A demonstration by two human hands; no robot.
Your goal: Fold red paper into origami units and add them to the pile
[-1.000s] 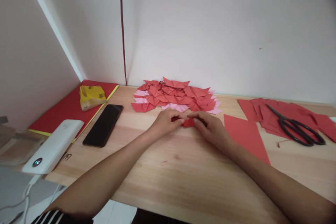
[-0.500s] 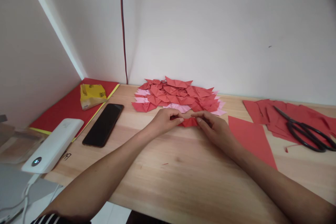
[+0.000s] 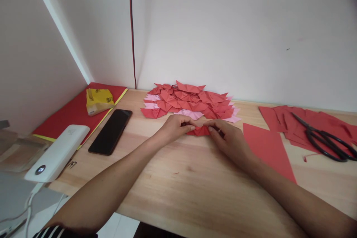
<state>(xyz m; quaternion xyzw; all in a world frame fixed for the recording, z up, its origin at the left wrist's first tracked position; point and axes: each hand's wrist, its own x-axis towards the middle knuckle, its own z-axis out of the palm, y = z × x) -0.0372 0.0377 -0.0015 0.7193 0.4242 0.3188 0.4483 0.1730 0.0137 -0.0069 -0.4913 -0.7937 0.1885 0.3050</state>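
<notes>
A small folded red paper piece (image 3: 200, 131) lies between my hands, in front of the pile of folded red and pink papers (image 3: 186, 100). Its left end is pinched by the thumb and fingers of my left hand (image 3: 177, 125). My right hand (image 3: 225, 134) grips the other end the same way. Fingertips cover both ends, so the piece's full shape is hidden. A flat red paper sheet (image 3: 266, 148) lies on the table just right of my right hand, partly under the forearm.
Black-handled scissors (image 3: 325, 139) rest on red paper sheets (image 3: 295, 126) at the right. On the left are a phone (image 3: 111, 132), a white power bank (image 3: 58, 152) with a cable, and a yellow packet (image 3: 99, 100) on a red folder (image 3: 64, 115). A wall (image 3: 237, 37) stands behind the table.
Slightly more of the folded paper's left end shows beside my left fingers. Both hands keep almost the same place, and the whole view has shifted a little.
</notes>
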